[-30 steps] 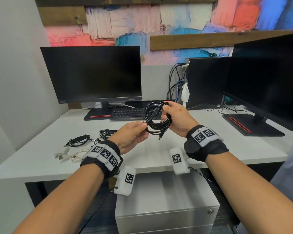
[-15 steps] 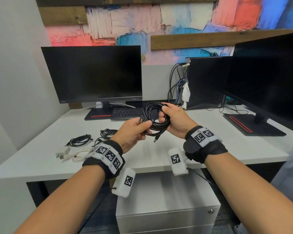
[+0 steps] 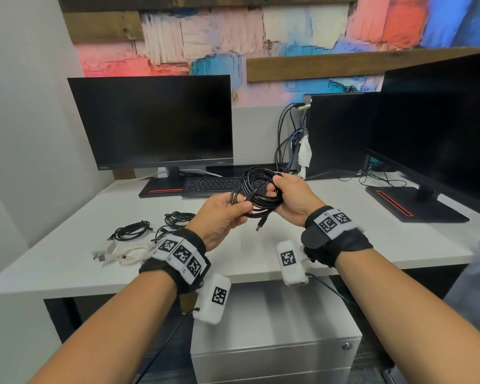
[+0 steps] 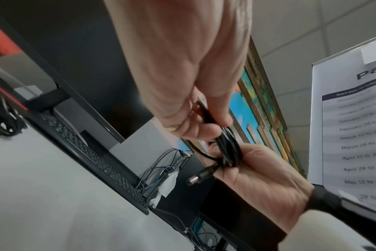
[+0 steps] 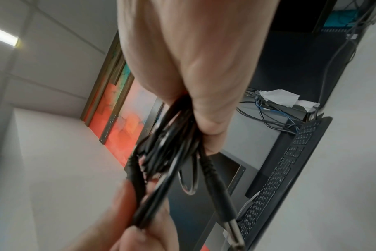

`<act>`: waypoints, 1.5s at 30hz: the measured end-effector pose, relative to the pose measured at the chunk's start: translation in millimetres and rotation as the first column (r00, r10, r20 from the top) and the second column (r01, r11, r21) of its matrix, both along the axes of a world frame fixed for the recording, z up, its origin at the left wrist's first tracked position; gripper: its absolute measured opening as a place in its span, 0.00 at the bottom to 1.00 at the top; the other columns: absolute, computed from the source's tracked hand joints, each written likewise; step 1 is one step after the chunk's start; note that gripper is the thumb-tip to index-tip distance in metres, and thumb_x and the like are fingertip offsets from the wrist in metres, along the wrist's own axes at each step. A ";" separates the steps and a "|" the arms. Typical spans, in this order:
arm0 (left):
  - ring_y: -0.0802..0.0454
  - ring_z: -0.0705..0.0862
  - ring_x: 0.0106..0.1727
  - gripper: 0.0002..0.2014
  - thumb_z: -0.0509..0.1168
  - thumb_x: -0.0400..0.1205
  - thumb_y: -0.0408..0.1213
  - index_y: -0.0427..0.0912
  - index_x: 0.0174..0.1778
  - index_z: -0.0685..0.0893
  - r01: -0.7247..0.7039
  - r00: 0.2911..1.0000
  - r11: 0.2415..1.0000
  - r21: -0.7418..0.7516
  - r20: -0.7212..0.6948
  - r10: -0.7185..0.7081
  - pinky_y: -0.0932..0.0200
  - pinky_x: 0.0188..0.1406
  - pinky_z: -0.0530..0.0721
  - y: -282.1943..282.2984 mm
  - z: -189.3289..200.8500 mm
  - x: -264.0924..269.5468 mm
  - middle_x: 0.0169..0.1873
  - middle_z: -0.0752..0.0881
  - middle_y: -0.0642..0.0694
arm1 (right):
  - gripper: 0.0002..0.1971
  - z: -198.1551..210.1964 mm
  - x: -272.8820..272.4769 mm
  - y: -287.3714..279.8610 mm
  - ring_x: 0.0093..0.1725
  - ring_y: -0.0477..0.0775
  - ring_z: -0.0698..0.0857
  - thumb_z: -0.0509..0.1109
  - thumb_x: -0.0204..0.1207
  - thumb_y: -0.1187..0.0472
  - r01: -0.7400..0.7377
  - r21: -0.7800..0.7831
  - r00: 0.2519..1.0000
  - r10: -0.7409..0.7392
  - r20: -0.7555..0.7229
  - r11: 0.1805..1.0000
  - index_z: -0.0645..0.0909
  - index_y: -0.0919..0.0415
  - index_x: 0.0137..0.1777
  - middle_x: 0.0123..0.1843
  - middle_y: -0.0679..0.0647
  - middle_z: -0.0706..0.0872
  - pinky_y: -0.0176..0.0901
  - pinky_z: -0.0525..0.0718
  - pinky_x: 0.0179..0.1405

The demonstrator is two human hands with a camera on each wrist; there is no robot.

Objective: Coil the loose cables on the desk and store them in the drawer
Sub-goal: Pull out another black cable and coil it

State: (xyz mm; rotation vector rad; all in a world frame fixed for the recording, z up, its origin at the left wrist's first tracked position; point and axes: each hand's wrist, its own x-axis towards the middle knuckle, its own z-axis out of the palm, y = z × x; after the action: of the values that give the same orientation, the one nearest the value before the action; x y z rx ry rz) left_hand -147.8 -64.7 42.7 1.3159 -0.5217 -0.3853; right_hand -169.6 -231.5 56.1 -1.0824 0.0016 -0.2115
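Observation:
Above the white desk (image 3: 67, 261) I hold a coiled black cable (image 3: 257, 189) between both hands. My left hand (image 3: 225, 214) pinches the coil's left side; in the left wrist view its fingers (image 4: 204, 132) curl round the strands (image 4: 227, 149). On the coil's right side my right hand (image 3: 288, 195) grips the bundle (image 5: 172, 139). One plug end (image 3: 262, 224) hangs below the coil. Two loose black cables (image 3: 130, 231) (image 3: 178, 218) and a white cable (image 3: 128, 254) lie on the desk's left. A grey drawer cabinet (image 3: 275, 353) stands under the desk, shut.
A monitor (image 3: 153, 120) and black keyboard (image 3: 211, 184) stand at the back, and a second monitor (image 3: 438, 128) on its stand fills the right. Plugged cables (image 3: 286, 139) hang behind. The wall is close on the left.
The coil has tipped from upright to lying flatter between my hands, and both hands have shifted slightly along it. The plug end now hangs lower.

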 end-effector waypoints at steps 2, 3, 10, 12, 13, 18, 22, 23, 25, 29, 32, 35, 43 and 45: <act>0.61 0.85 0.31 0.05 0.62 0.82 0.25 0.37 0.42 0.80 -0.066 0.998 0.997 0.034 0.000 0.066 0.72 0.29 0.82 0.5 -0.6 4.0 0.37 0.86 0.45 | 0.15 -0.1 0.2 0.2 0.26 0.47 0.69 0.50 0.84 0.71 0.016 -0.027 1.000 -0.016 -0.020 1.000 0.68 0.60 0.36 0.30 0.54 0.70 0.42 0.75 0.34; 0.61 0.85 0.30 0.05 0.61 0.83 0.26 0.36 0.42 0.80 -0.113 0.994 0.992 0.052 0.009 0.113 0.73 0.28 0.82 0.5 -1.1 7.1 0.39 0.86 0.44 | 0.15 -0.8 0.0 1.1 0.26 0.47 0.69 0.50 0.83 0.71 0.021 -0.038 0.999 -0.023 -0.033 0.999 0.68 0.59 0.35 0.31 0.53 0.71 0.43 0.75 0.35; 0.51 0.87 0.37 0.06 0.61 0.83 0.28 0.35 0.45 0.83 -0.408 0.910 0.895 0.181 0.161 0.383 0.68 0.32 0.85 -5.5 -13.3 20.9 0.37 0.84 0.42 | 0.13 -3.5 1.1 9.7 0.30 0.49 0.70 0.52 0.81 0.72 0.038 -0.200 0.998 -0.048 -0.045 0.979 0.67 0.60 0.36 0.33 0.54 0.72 0.43 0.72 0.34; 0.52 0.86 0.36 0.07 0.61 0.83 0.29 0.35 0.48 0.85 -0.459 0.885 0.864 0.207 0.184 0.427 0.62 0.38 0.86 -6.9 -13.2 22.3 0.34 0.85 0.44 | 0.13 -2.8 1.9 10.8 0.30 0.50 0.71 0.52 0.80 0.72 0.044 -0.221 0.998 -0.055 -0.044 0.974 0.67 0.60 0.36 0.33 0.54 0.72 0.43 0.72 0.34; 0.52 0.86 0.34 0.08 0.60 0.83 0.29 0.35 0.48 0.85 -0.479 0.875 0.852 0.214 0.198 0.442 0.61 0.38 0.86 -7.4 -11.9 22.1 0.33 0.84 0.45 | 0.13 -2.5 1.9 11.4 0.30 0.50 0.71 0.52 0.80 0.73 0.041 -0.233 0.998 -0.052 -0.042 0.972 0.68 0.60 0.36 0.33 0.55 0.72 0.43 0.71 0.34; 0.52 0.83 0.29 0.08 0.60 0.79 0.24 0.36 0.46 0.83 -0.519 0.851 0.826 0.219 0.217 0.477 0.58 0.35 0.84 -9.1 -7.5 19.2 0.32 0.84 0.44 | 0.11 -1.5 0.2 13.6 0.29 0.49 0.72 0.53 0.82 0.70 0.011 -0.342 0.999 -0.023 -0.033 0.940 0.74 0.61 0.42 0.38 0.58 0.77 0.42 0.72 0.33; 0.52 0.81 0.39 0.10 0.60 0.77 0.24 0.38 0.46 0.86 -0.272 0.962 0.943 0.190 0.047 0.268 0.63 0.39 0.80 -0.6 -3.3 21.4 0.37 0.87 0.43 | 0.11 -0.7 -3.1 8.8 0.27 0.46 0.75 0.52 0.82 0.71 0.036 -0.345 0.999 -0.044 -0.016 0.938 0.77 0.63 0.54 0.53 0.63 0.82 0.40 0.76 0.33; 0.52 0.83 0.44 0.11 0.62 0.78 0.24 0.38 0.53 0.85 -0.193 0.981 0.966 0.174 0.022 0.192 0.62 0.44 0.81 3.2 -2.2 21.4 0.43 0.88 0.43 | 0.12 0.3 -3.9 7.0 0.27 0.46 0.75 0.52 0.82 0.71 0.046 -0.332 0.999 -0.052 -0.009 0.942 0.77 0.63 0.54 0.55 0.64 0.82 0.40 0.77 0.33; 0.55 0.84 0.50 0.16 0.67 0.78 0.25 0.38 0.62 0.82 -0.092 0.995 0.985 0.143 0.043 0.086 0.61 0.54 0.82 9.5 -2.4 22.8 0.50 0.87 0.44 | 0.12 3.2 -5.8 4.4 0.26 0.45 0.75 0.53 0.83 0.70 0.045 -0.289 0.999 -0.048 -0.002 0.956 0.78 0.62 0.51 0.53 0.62 0.84 0.39 0.77 0.32; 0.53 0.86 0.53 0.18 0.68 0.78 0.25 0.43 0.63 0.82 -0.136 0.973 0.972 0.192 0.213 0.095 0.62 0.53 0.84 15.1 -3.7 26.1 0.53 0.89 0.42 | 0.13 7.7 -11.5 3.5 0.25 0.45 0.75 0.52 0.85 0.68 0.009 -0.215 1.000 -0.010 -0.004 0.977 0.78 0.62 0.46 0.46 0.57 0.86 0.42 0.80 0.33; 0.53 0.87 0.55 0.20 0.65 0.78 0.22 0.47 0.62 0.82 -0.123 0.953 0.967 0.223 0.299 0.052 0.59 0.57 0.83 18.4 -4.1 27.2 0.53 0.89 0.44 | 0.13 7.5 -14.3 1.0 0.25 0.45 0.74 0.52 0.86 0.67 -0.007 -0.132 1.000 0.004 -0.027 0.991 0.78 0.64 0.46 0.39 0.55 0.89 0.39 0.81 0.26; 0.56 0.88 0.50 0.17 0.67 0.78 0.24 0.46 0.58 0.83 -0.122 0.944 0.971 0.205 0.326 0.050 0.61 0.53 0.85 15.9 -5.6 24.6 0.48 0.91 0.45 | 0.11 7.7 -13.3 -0.1 0.24 0.44 0.74 0.53 0.86 0.67 -0.007 -0.086 0.999 0.003 -0.038 0.996 0.77 0.66 0.50 0.37 0.56 0.89 0.35 0.80 0.23; 0.70 0.81 0.39 0.03 0.70 0.78 0.33 0.44 0.46 0.86 -0.369 0.780 0.912 0.176 0.592 0.201 0.75 0.43 0.78 15.0 -0.9 24.3 0.40 0.84 0.55 | 0.11 5.4 -11.1 2.0 0.24 0.45 0.70 0.53 0.85 0.67 -0.058 -0.105 0.998 0.053 -0.045 0.993 0.72 0.61 0.42 0.34 0.54 0.80 0.37 0.77 0.25; 0.71 0.80 0.33 0.03 0.68 0.79 0.30 0.42 0.46 0.85 -0.339 0.799 0.925 0.175 0.573 0.184 0.78 0.37 0.77 15.1 -2.1 23.1 0.34 0.84 0.54 | 0.12 6.1 -9.4 1.3 0.24 0.44 0.69 0.53 0.85 0.67 -0.068 -0.094 0.997 0.064 -0.053 0.993 0.68 0.58 0.39 0.28 0.51 0.74 0.36 0.74 0.24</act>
State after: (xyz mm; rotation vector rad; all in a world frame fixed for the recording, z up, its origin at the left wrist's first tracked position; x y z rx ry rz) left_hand -124.7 -49.6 40.6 1.7526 -0.7683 0.1813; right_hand -178.9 -230.2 62.2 -1.1817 0.0005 -0.1258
